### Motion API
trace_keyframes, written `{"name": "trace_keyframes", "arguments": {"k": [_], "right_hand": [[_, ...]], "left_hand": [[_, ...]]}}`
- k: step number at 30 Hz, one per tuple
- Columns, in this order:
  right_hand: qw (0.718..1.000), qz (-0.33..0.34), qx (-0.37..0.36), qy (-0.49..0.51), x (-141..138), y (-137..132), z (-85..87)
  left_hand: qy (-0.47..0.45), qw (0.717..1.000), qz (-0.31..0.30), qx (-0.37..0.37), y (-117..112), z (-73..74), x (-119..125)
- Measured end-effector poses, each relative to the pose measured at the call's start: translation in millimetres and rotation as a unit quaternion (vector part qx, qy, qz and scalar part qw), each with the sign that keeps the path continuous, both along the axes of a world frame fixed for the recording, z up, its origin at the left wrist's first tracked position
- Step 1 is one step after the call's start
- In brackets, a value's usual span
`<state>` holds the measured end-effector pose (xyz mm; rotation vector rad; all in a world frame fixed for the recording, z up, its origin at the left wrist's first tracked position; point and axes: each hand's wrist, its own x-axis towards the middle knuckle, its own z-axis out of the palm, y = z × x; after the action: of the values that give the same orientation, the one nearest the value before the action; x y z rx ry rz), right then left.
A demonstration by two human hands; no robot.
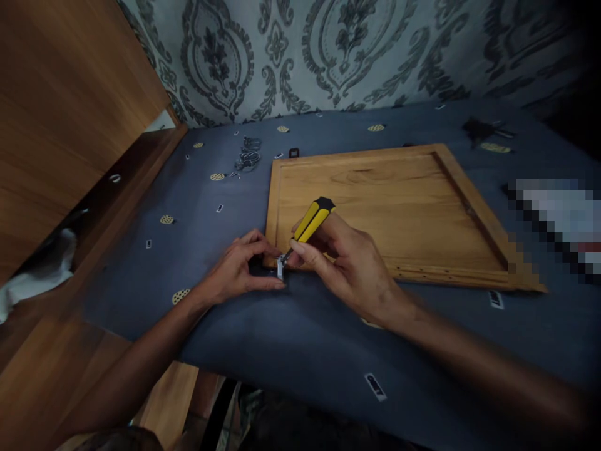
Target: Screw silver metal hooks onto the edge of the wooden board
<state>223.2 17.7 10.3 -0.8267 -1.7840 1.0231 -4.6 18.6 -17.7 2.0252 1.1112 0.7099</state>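
My right hand (pixel 357 266) is closed around a yellow and black screwdriver (pixel 312 219). The screwdriver tilts, its handle up and its tip pointing down at a small silvery metal fitting (pixel 280 268). That fitting sits at the near left corner of a framed wooden panel (pixel 361 213), which lies flat on the dark cloth. With thumb and fingers, my left hand (pixel 239 266) pinches around the fitting from the left. Fingers partly hide where the screwdriver tip meets it. Several small dark holes show along the panel's near edge.
Bundled wire-like metal pieces (pixel 248 155) lie beyond the panel's left side. A small black square piece (pixel 293 153) is at its far edge, and a dark tool-like object (pixel 488 130) farther right. Wooden furniture (pixel 70 94) borders the left; a patterned curtain (pixel 282 56) hangs behind.
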Motion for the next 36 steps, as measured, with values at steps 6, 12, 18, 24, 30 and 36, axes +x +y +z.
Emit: {"name": "trace_keyframes", "arguments": {"k": [6, 12, 18, 24, 30, 36], "right_hand": [[0.998, 0.031, -0.043, 0.024, -4.5, 6.7, 4.2], [0.993, 0.104, -0.043, 0.024, -5.4, 16.4, 14.8], [0.982, 0.174, -0.065, 0.037, -1.7, 22.3, 24.8], [0.973, 0.155, -0.141, 0.096, -11.4, 25.6, 21.6], [0.964, 0.212, -0.13, 0.092, -6.0, 29.7, 26.4], [0.967, 0.21, -0.115, 0.089, -4.7, 30.7, 28.1]], "left_hand": [[0.004, 1.0, 0.001, 0.021, 1.1, -2.1, -0.3], [-0.002, 1.0, 0.005, 0.007, 1.0, -2.4, 0.3], [0.001, 1.0, 0.013, -0.001, 0.3, 0.4, 0.7], [-0.015, 1.0, 0.008, -0.015, 1.1, -1.2, 0.8], [-0.016, 1.0, 0.008, -0.006, 1.3, -2.2, 0.9], [-0.007, 1.0, 0.018, 0.004, 1.0, 1.4, 1.3]]}}
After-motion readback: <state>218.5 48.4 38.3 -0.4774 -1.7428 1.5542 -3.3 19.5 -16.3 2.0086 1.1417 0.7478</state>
